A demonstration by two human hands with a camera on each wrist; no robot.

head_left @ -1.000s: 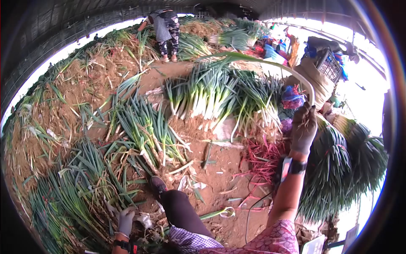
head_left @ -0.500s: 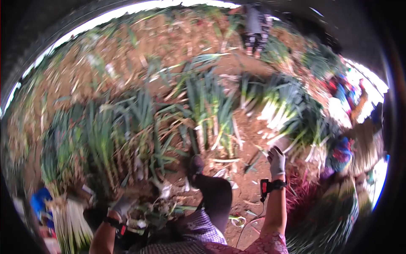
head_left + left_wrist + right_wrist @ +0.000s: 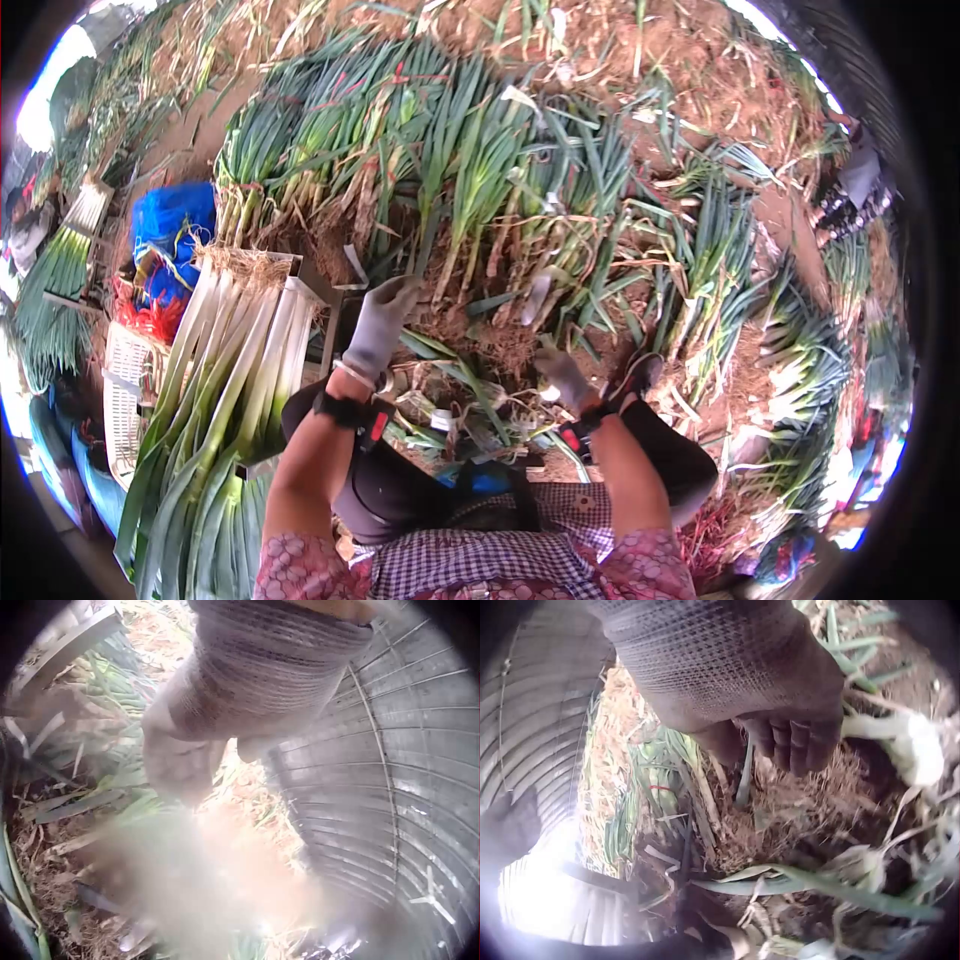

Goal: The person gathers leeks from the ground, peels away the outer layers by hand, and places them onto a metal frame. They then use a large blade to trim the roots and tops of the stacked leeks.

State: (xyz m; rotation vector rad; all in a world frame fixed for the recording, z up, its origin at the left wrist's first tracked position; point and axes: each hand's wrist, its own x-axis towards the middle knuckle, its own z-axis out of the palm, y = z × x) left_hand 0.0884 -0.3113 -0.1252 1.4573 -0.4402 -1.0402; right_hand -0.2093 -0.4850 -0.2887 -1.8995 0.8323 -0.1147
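Fingers of the left hand (image 3: 383, 315) hung loose around the frame's centre; the right hand's (image 3: 565, 375) were curled, their hold unclear. Green onions (image 3: 475, 190) stretched across the upper centre, above both hands; trimmed green onions (image 3: 215, 380) lay lower left.

Bright daylight here, burning white along the head view's edges, well out from the left fingers (image 3: 405, 289); strong fisheye bend, too, and dark corners in all 3 views. In the left wrist view, pale haze and blur smear the area just below those fingers. Right wrist view now: fierce glare low and left of the right fingers (image 3: 810, 746), themselves in shadow.
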